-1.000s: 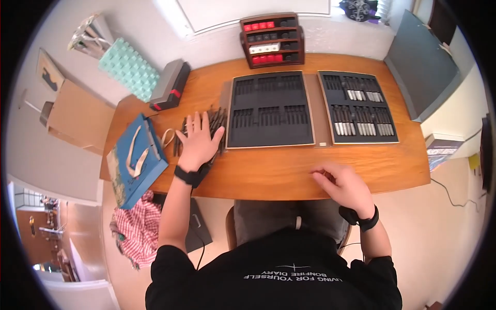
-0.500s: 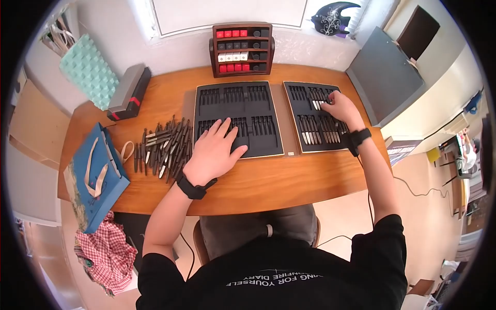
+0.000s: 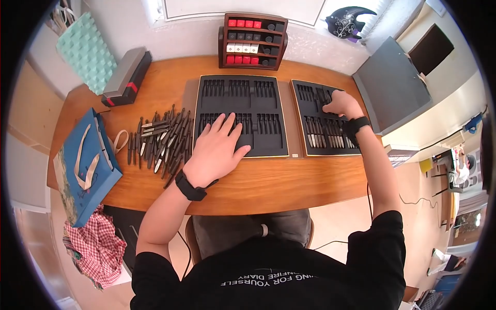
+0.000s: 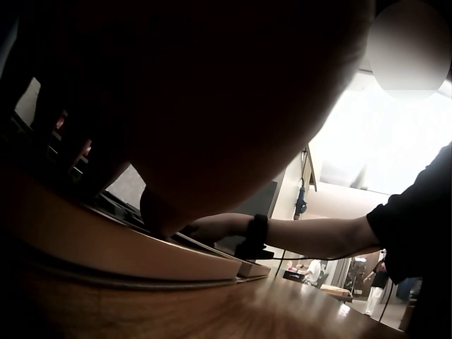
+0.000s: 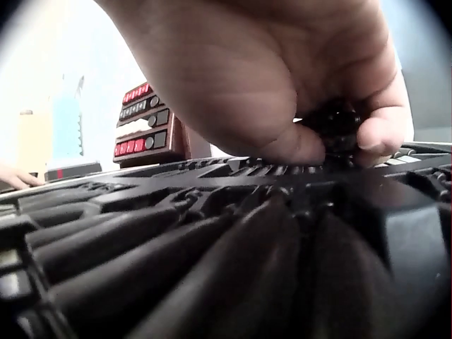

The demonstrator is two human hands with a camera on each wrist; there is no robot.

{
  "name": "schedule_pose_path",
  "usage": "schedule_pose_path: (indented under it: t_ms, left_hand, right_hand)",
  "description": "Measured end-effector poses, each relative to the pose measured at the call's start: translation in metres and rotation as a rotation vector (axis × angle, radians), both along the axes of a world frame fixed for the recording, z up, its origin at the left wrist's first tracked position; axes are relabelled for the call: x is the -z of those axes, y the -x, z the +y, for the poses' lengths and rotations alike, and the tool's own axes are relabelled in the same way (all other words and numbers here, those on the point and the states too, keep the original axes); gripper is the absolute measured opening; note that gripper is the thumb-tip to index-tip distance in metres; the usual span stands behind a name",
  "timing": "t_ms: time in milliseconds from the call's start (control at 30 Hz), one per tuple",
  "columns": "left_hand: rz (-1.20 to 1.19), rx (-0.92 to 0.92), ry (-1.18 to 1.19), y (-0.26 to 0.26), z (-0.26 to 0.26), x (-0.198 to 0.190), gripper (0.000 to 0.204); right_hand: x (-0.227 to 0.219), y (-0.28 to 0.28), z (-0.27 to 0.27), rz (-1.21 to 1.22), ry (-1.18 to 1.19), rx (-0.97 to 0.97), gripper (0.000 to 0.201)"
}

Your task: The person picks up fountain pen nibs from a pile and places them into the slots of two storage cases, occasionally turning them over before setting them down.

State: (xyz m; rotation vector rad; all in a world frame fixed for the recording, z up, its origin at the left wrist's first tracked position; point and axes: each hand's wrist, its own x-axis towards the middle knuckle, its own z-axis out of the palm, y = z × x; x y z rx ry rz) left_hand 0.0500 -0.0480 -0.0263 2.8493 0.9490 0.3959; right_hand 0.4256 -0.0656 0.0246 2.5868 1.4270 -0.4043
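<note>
My left hand [image 3: 217,148] lies with fingers spread over the lower front part of the left black slotted tray [image 3: 240,103], whose slots hold no tools where visible. In the upper part of the right black tray [image 3: 305,111], my right hand [image 3: 344,105] pinches a bunch of slim dark tools [image 5: 339,127] between thumb and fingers. Their far ends are hidden by the hand. Tools with dark handles and silver ends [image 3: 323,134] fill the tray's lower row. Left of the trays lies a loose pile of similar dark tools [image 3: 160,139].
Behind the trays stands a wooden rack [image 3: 253,41] with red, black and white blocks. A grey box [image 3: 126,77] and a blue paper bag [image 3: 90,165] are at the left. A grey panel [image 3: 392,85] leans at the right. The wooden table's front strip [image 3: 279,186] is bare.
My left hand moved from the tool pile onto the left tray. My right hand went from the front edge to the right tray's upper row and took hold of tools there.
</note>
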Motion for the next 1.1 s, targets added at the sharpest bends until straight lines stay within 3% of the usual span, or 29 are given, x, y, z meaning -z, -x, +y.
schedule_pose_path:
  t_ms: [33,100,167,233,567,633,700,767,833,867,900,1000,1033,1100]
  left_hand:
    - [0.001,0.001,0.0,0.0,0.0,0.0,0.054]
    - [-0.015,0.005,0.014,0.0,0.0,-0.001,0.054]
    - [-0.013,0.003,0.012,0.001,0.001,0.0,0.054]
    - [-0.011,0.002,0.011,0.001,0.0,0.001,0.054]
    - [-0.01,0.006,0.03,0.001,0.001,-0.002,0.054]
    - [-0.007,0.004,0.032,0.001,0.002,-0.001,0.054]
    - [-0.037,0.013,0.024,0.001,0.004,-0.002,0.053]
    - [-0.059,0.018,0.014,0.001,0.006,-0.007,0.052]
    - [-0.281,0.091,0.113,-0.001,0.008,-0.019,0.053]
    - [-0.341,0.109,0.262,-0.003,0.007,-0.024,0.055]
    - [-0.33,0.101,0.252,-0.006,0.004,-0.026,0.055]
    - [-0.627,0.26,1.001,-0.018,-0.011,-0.028,0.063]
    - [-0.795,0.397,1.168,-0.024,-0.017,-0.033,0.06]
    - [-0.965,0.204,1.361,-0.032,-0.03,-0.036,0.05]
  right_hand:
    - [0.016,-0.008,0.001,0.001,0.0,0.001,0.041]
    - [0.061,-0.028,0.002,-0.46,-0.193,-0.228,0.03]
    - [0.056,-0.017,-0.001,-0.395,-0.162,-0.145,0.027]
    - [0.062,-0.023,-0.004,-0.344,-0.281,-0.087,0.026]
    - [0.042,-0.031,-0.02,-0.171,-0.434,-0.067,0.017]
    - [0.032,-0.03,-0.022,-0.032,-0.43,-0.059,0.018]
    - [0.024,-0.018,-0.029,0.376,-0.559,-0.062,0.019]
    - [0.002,0.027,-0.042,0.99,-0.565,0.05,0.018]
    - [-0.011,0.073,-0.053,1.262,-0.56,-0.007,0.016]
    - [-0.011,0.093,-0.058,1.31,-0.582,-0.044,0.018]
    - [-0.009,0.112,-0.061,1.36,-0.605,-0.08,0.02]
    - [-0.002,0.164,-0.071,1.101,-0.69,-0.267,0.026]
    - [0.002,0.181,-0.073,0.825,-0.89,-0.534,0.029]
    - [0.008,0.207,-0.077,0.544,-0.937,-0.7,0.038]
